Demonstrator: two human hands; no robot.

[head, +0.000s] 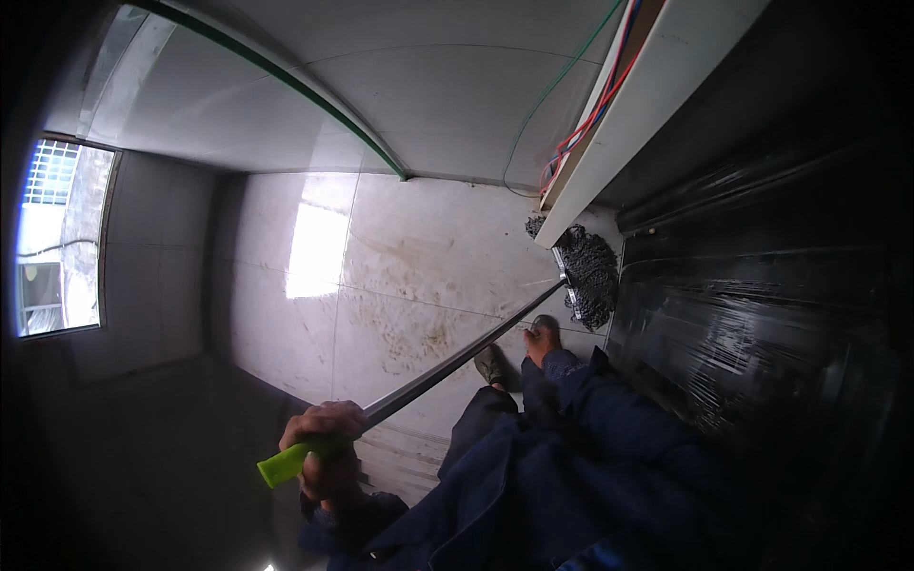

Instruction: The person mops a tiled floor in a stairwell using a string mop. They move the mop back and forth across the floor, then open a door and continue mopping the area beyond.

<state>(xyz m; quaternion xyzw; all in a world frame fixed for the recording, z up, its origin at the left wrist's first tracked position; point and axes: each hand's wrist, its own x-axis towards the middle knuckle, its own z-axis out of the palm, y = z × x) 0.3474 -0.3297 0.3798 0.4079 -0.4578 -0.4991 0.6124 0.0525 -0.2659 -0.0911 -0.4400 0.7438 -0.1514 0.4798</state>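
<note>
My left hand [327,446] is wrapped around the top end of a flat mop's pole [443,367], and a lime-green grip end [282,465] sticks out past it. The pole slants away across the floor to the mop head [589,275], a dark grey shaggy pad with a pale metal frame. That pad lies on the tiles beside the foot of a white upright panel [635,93], which covers part of it. My right hand [540,342] hangs low near my shoes, apart from the pole. Its fingers are partly hidden, so whether it holds anything is unclear.
Brownish smears [421,314] mark the pale tiled floor [400,221]. Loose red and blue wires [596,110] and a thin green wire [528,118] hang by the panel. A green pipe [300,82] runs down the wall. Dark plastic-wrapped panelling [728,335] stands right; a window [68,235] is left.
</note>
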